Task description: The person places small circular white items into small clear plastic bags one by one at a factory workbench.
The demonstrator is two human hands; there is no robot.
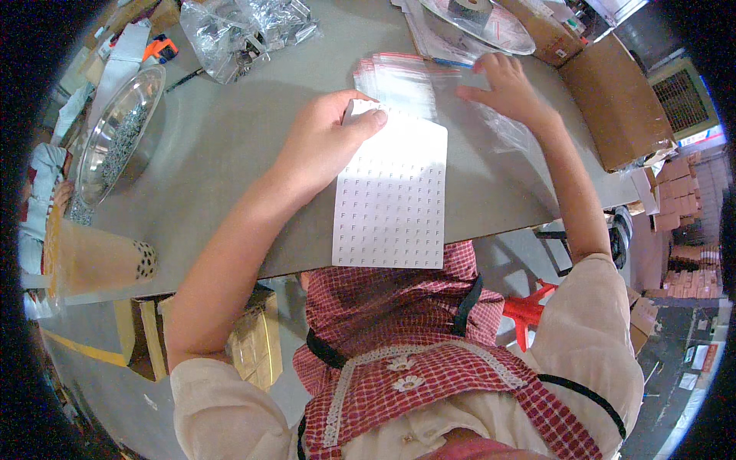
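Note:
My left hand (330,134) is closed on a white label sheet (391,222), its thumb on top at the upper edge. Rows of small printed marks cover the lower part of the sheet, which overhangs the table's front edge. Beyond it lies a stack of clear zip bags (399,80) with red-lined tops, partly covered by the sheet and my left hand. To the right of the stack, my right hand (506,88) is raised over the table with thumb and fingers apart and nothing visible between them. Below that hand lies a thin clear plastic bag (510,130).
A steel bowl (149,130) of small metal parts and a cup (103,257) with a milky brown drink stand at left. Bagged metal parts (245,34) lie at the back. A round dish (506,31) and a cardboard box (617,103) occupy the right. Another person's hand (63,195) shows far left.

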